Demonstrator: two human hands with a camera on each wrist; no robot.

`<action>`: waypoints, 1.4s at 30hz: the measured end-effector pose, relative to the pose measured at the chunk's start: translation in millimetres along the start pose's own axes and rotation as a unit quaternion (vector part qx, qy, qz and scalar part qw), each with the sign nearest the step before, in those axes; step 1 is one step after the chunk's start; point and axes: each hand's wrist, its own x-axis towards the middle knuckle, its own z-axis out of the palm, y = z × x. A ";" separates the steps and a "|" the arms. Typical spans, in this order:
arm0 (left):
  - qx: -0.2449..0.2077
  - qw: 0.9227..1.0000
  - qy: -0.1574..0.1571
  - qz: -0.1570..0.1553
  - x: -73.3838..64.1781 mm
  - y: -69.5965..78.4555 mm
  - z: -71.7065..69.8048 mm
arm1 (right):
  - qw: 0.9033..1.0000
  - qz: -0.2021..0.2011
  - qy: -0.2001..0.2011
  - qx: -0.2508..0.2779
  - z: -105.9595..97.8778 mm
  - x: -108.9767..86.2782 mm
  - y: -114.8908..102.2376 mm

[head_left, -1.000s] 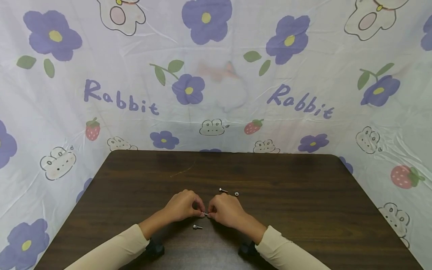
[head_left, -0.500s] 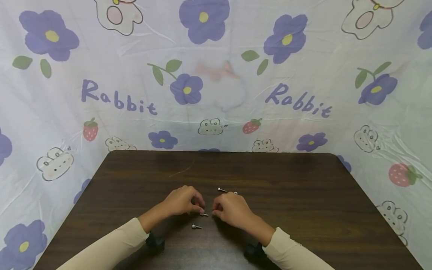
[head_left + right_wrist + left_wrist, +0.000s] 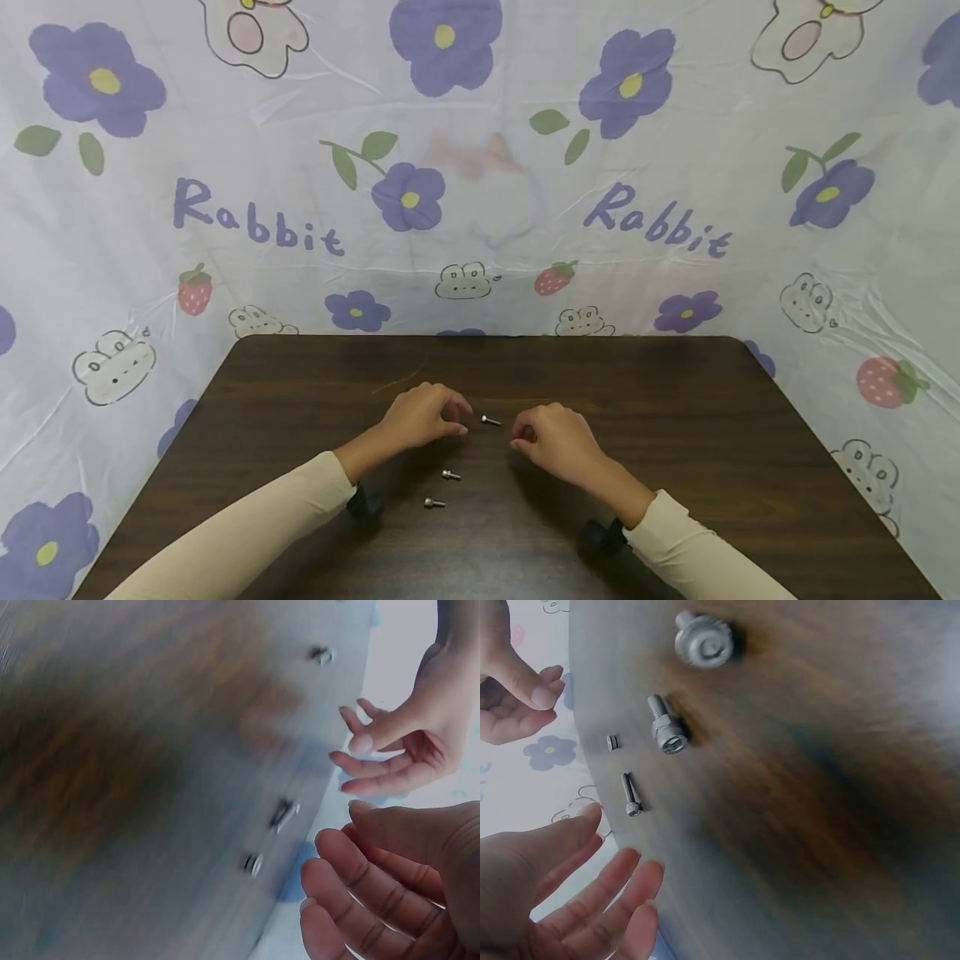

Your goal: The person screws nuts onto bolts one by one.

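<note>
My left hand (image 3: 423,416) hovers just left of a bare socket-head bolt (image 3: 491,421), fingers spread and relaxed with nothing in them. To the right of that bolt, my right hand (image 3: 558,442) is held over the table with loosely bent fingers, holding nothing. A small nut (image 3: 613,742) lies near the bolt; in the head view the right hand hides it. Closer to me rest two more bolts, one (image 3: 451,475) a little behind the other (image 3: 434,503). In the left wrist view, the middle bolt (image 3: 667,727) carries a nut on its shank.
The dark wooden table (image 3: 675,500) has rounded far corners. Behind it and along the sides hangs a white cloth (image 3: 495,208) printed with flowers and rabbits. Dark wrist cameras sit under both forearms, the left one (image 3: 366,502) near the closer bolts.
Both hands have let go of the middle bolt, leaving it on the table. They have moved away from me toward the bare bolt, the right hand also going right.
</note>
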 end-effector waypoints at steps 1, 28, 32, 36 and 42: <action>0.004 1.000 0.001 0.000 3.3 1.1 -0.3 | 1.000 0.006 0.001 -0.004 -1.4 0.8 3.6; 0.060 0.998 -0.030 -0.017 47.3 8.5 22.5 | 0.997 0.037 -0.063 -0.035 10.8 23.8 36.4; 0.067 0.997 -0.021 -0.017 48.1 10.9 23.4 | 0.997 0.040 -0.057 -0.033 12.6 25.9 37.7; 0.061 0.998 -0.019 -0.013 48.9 11.4 26.3 | 0.997 0.044 -0.051 -0.028 15.2 26.2 39.0; 0.029 0.999 -0.022 -0.007 48.4 11.8 26.6 | 0.998 0.044 -0.036 -0.026 20.7 24.1 42.1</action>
